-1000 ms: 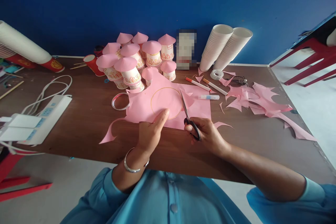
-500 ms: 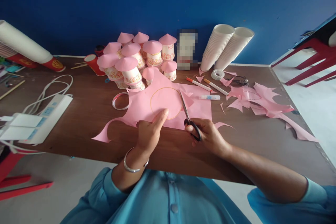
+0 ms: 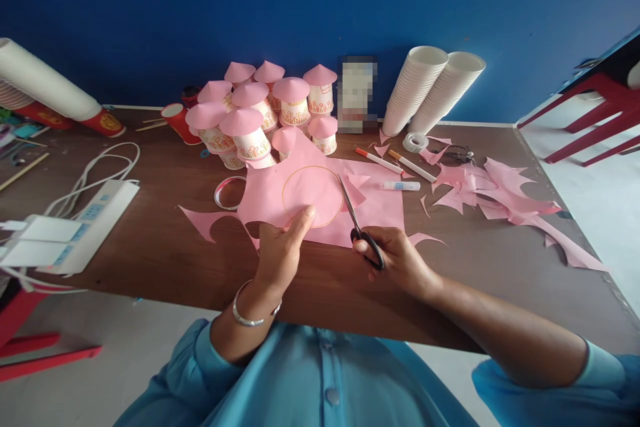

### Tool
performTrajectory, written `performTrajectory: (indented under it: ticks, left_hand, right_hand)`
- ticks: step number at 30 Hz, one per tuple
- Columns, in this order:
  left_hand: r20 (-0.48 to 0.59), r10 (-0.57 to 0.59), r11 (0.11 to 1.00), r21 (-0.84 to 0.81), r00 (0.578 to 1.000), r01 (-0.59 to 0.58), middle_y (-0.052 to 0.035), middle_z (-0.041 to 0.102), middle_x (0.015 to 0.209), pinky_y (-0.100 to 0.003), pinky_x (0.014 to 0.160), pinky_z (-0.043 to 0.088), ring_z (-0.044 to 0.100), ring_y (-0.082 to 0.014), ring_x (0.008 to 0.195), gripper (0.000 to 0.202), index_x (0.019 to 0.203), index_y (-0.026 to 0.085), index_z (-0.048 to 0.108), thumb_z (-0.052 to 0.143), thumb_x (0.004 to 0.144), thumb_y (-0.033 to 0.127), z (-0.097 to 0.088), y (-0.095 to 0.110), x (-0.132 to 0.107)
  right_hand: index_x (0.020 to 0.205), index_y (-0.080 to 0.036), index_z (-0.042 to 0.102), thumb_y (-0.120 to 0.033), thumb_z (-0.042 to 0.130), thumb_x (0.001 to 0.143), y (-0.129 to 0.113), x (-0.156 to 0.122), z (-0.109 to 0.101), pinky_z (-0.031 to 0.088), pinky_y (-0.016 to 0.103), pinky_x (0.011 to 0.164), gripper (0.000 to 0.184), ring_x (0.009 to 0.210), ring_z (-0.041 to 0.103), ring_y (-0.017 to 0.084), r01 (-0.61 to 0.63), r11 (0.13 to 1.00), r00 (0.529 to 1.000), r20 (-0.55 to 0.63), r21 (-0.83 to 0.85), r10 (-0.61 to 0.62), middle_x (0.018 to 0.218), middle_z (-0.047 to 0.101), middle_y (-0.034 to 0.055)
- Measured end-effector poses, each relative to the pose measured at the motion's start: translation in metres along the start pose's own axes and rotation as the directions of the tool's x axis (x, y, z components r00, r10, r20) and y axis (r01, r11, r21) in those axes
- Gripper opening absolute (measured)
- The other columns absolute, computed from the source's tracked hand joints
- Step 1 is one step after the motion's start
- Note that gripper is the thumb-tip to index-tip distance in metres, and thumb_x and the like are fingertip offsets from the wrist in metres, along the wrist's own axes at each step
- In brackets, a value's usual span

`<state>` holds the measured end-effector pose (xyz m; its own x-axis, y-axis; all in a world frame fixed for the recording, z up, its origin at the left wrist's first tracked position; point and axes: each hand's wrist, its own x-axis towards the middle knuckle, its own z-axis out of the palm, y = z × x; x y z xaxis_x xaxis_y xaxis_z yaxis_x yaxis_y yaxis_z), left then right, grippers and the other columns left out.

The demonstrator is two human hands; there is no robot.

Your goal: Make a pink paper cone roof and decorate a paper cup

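Note:
My left hand pinches the lower edge of a pink paper sheet, its thumb on top just inside a drawn orange circle. My right hand grips black-handled scissors by the finger loops. The scissor blades point up and away from me, at the right edge of the circle. Beneath lies another piece of pink paper, flat on the table. A curved strip of the held sheet dangles to the left of my left hand.
Behind the sheet stand several paper cups with pink cone roofs. Stacked white cups lean at the blue wall. Markers, a tape roll and pink scraps lie right. A power strip and red-rimmed ring lie left.
My left hand has shifted slightly left with the pink sheet, which has turned a little. Its dangling strip has swung upward. My right hand and the scissors stay nearly in place.

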<state>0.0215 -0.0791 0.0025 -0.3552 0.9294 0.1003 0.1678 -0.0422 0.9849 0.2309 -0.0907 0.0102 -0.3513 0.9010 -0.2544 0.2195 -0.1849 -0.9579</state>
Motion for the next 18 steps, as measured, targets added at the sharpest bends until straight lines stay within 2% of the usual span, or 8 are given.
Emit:
performTrajectory:
  ticks: [2,6,9,11,14,16,18]
  left_hand:
    - [-0.008,0.042,0.999,0.025,0.999,-0.042,0.0057,0.024,0.052,-0.024,0.043,0.041,0.03,-0.009,0.052,0.049,0.046,0.021,0.053,0.084,0.077,0.043,-0.002,0.0,0.002]
    - [0.044,0.165,0.982,0.09,0.985,-0.169,0.0054,0.028,0.053,-0.028,0.046,0.04,0.032,-0.0106,0.052,0.036,0.059,0.021,0.07,0.079,0.081,0.048,-0.008,-0.01,0.007]
    - [0.103,0.224,0.963,0.131,0.969,-0.237,0.0065,0.024,0.054,-0.027,0.044,0.033,0.025,-0.0093,0.051,0.032,0.066,0.02,0.074,0.077,0.082,0.048,-0.011,-0.014,0.01]
    - [0.1,0.214,0.966,0.125,0.972,-0.225,0.0071,0.02,0.054,-0.025,0.042,0.029,0.021,-0.0086,0.051,0.038,0.059,0.02,0.067,0.077,0.083,0.048,-0.011,-0.011,0.01]
    - [0.071,0.129,0.988,0.079,0.989,-0.134,0.0067,0.016,0.054,-0.024,0.041,0.027,0.02,-0.0084,0.052,0.059,0.047,0.022,0.04,0.076,0.086,0.047,-0.009,-0.001,0.008]
    - [0.075,0.054,0.997,0.048,0.996,-0.057,0.0064,0.012,0.054,-0.024,0.039,0.021,0.018,-0.008,0.051,0.07,0.047,0.023,0.023,0.075,0.087,0.047,-0.007,0.005,0.006]
    - [0.082,0.01,1.0,0.027,0.997,-0.012,0.0065,0.01,0.055,-0.025,0.039,0.019,0.016,-0.0076,0.05,0.074,0.051,0.024,0.015,0.075,0.087,0.047,-0.006,0.01,0.005]
  right_hand:
    - [0.064,-0.021,0.05,-0.072,0.07,0.085,0.0,0.0,0.0,0.04,0.024,0.046,0.059,0.043,0.054,0.011,-0.004,1.0,1.0,0.003,0.002,0.004,0.055,0.049,-0.005]
    - [0.063,-0.022,0.049,-0.072,0.069,0.086,0.001,0.0,0.0,0.041,0.024,0.046,0.059,0.043,0.054,0.011,-0.012,1.0,1.0,0.006,-0.011,0.012,0.054,0.049,-0.0051]
    - [0.063,-0.022,0.048,-0.073,0.07,0.085,0.001,0.0,0.0,0.042,0.025,0.045,0.06,0.043,0.053,0.011,-0.017,1.0,1.0,0.012,-0.003,0.017,0.054,0.048,-0.0053]
    - [0.063,-0.022,0.049,-0.073,0.072,0.084,0.0,0.0,0.0,0.041,0.024,0.045,0.06,0.042,0.052,0.01,-0.015,1.0,1.0,0.017,0.01,0.014,0.053,0.048,-0.0052]
    - [0.061,-0.022,0.048,-0.073,0.073,0.083,-0.001,-0.001,0.0,0.039,0.024,0.045,0.061,0.042,0.051,0.01,-0.015,1.0,1.0,0.021,0.015,0.015,0.053,0.049,-0.0049]
    - [0.06,-0.022,0.047,-0.074,0.073,0.083,-0.002,-0.001,0.001,0.038,0.024,0.044,0.062,0.042,0.051,0.01,-0.018,1.0,1.0,0.02,0.01,0.018,0.052,0.049,-0.0049]
    - [0.06,-0.022,0.046,-0.074,0.072,0.083,-0.003,-0.002,0.001,0.037,0.023,0.043,0.063,0.041,0.051,0.01,-0.021,1.0,1.0,0.019,0.011,0.021,0.051,0.048,-0.005]
